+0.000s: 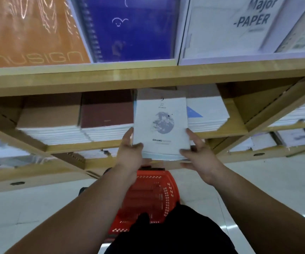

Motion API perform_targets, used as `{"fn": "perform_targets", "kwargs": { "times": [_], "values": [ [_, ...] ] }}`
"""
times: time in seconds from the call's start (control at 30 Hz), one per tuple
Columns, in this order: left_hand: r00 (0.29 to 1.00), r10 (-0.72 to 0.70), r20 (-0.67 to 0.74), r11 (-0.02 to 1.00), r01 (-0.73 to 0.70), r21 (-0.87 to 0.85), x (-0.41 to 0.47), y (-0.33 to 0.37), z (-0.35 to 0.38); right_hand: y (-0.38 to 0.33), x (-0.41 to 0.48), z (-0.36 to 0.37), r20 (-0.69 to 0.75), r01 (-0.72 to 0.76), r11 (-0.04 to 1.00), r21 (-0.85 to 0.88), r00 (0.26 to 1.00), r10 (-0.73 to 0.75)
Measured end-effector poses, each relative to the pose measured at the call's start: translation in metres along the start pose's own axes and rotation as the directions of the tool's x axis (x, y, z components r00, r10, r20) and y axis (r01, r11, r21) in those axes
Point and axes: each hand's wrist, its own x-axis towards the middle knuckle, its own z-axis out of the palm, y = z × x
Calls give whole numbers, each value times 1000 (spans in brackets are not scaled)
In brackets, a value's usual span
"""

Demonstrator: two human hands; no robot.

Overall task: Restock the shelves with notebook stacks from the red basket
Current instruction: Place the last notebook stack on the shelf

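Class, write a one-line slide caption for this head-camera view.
Left hand and right hand hold a moon-cover notebook stack at the wooden shelf, red basket below.

View: one, head-worn, wide-angle.
Position: above and behind both forearms, close to the wooden shelf unit (148, 77).
Facing: forward and steeply down. The upper shelf edge crosses the upper frame; the red basket (153, 189) and tiled floor (19, 208) fill the bottom.
Range: near. The notebook stack (160, 125) sits mid-frame between the left hand (129, 154) and right hand (201, 158).
Edges: bowed, probably lens distortion.
Shared coverage: single view only.
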Motion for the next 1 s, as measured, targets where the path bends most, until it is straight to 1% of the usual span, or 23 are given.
{"fn": "perform_targets", "kwargs": {
  "times": [0.1, 0.17, 0.2, 0.23, 0.27, 0.3, 0.33, 0.37, 0.4, 0.43, 0.47, 0.53, 0.57, 0.6, 0.63, 0.67, 0.7, 0.73, 0.8, 0.87, 0.9, 1.0],
  "values": [
    [998, 24, -50, 1000, -23, 12, 15, 17, 12, -20, 24, 8, -112, 81, 994, -67, 990, -88],
    [997, 39, -64, 999, -38, 16, 26, 26, 19, -37, 44, 13, -159, 111, 991, -68, 980, -121],
    [996, 59, -66, 997, -55, 57, 30, 27, 20, -42, 54, 14, -178, 115, 991, -69, 976, -125],
    [993, 96, -67, 983, -84, 160, 34, 27, 19, -47, 61, 14, -193, 123, 989, -85, 971, -138],
    [989, 141, -52, 938, -116, 328, 36, 26, 17, -48, 68, 13, -205, 136, 984, -115, 966, -157],
    [983, 181, -26, 846, -142, 513, 37, 23, 14, -48, 72, 11, -206, 159, 978, -137, 961, -185],
    [975, 223, -1, 726, -166, 667, 39, 19, 12, -46, 73, 8, -199, 185, 970, -155, 956, -214],
    [964, 265, 26, 612, -189, 768, 40, 15, 10, -42, 74, 5, -183, 212, 960, -183, 952, -245],
    [950, 307, 53, 519, -214, 827, 41, 11, 8, -38, 72, 2, -159, 233, 937, -261, 947, -280],
    [932, 356, 73, 427, -231, 874, 42, 8, 6, -33, 71, -1, -122, 252, 893, -374, 941, -317],
    [905, 416, 88, 321, -237, 917, 42, 7, 5, -28, 70, -4, -82, 261, 825, -501, 935, -345],
    [833, 537, 136, 88, -215, 973, 45, 6, 3, -24, 69, -10, -42, 268, 685, -678, 916, -400],
    [798, 579, 168, 0, -206, 978, 49, 8, 3, -24, 69, -13, -31, 274, 600, -752, 894, -447],
    [776, 598, 203, -55, -213, 975, 54, 9, 2, -26, 69, -15, -10, 273, 486, -830, 864, -503],
    [766, 596, 241, -81, -241, 967, 59, 11, 2, -28, 69, -16, 26, 259, 352, -900, 835, -550],
    [765, 581, 279, -91, -280, 956, 65, 13, 1, -31, 71, -18, 69, 248, 239, -939, 815, -576],
    [766, 558, 318, -99, -319, 943, 72, 13, 0, -32, 76, -20, 112, 251, 165, -954, 807, -580],
    [769, 532, 354, -116, -349, 930, 77, 13, -1, -34, 80, -21, 147, 260, 123, -958, 811, -566],
    [760, 505, 409, -162, -382, 910, 84, 11, -5, -37, 91, -24, 198, 283, 90, -955, 831, -519],
    [728, 542, 420, -159, -402, 902, 91, 12, -7, -42, 103, -24, 222, 296, 73, -952, 837, -500],
    [711, 571, 410, -135, -412, 901, 94, 15, -6, -45, 108, -22, 218, 301, 85, -950, 832, -510],
    [685, 625, 374, -78, -422, 903, 105, 25, -2, -56, 123, -14, 171, 305, 187, -934, 838, -518]
  ]
}}
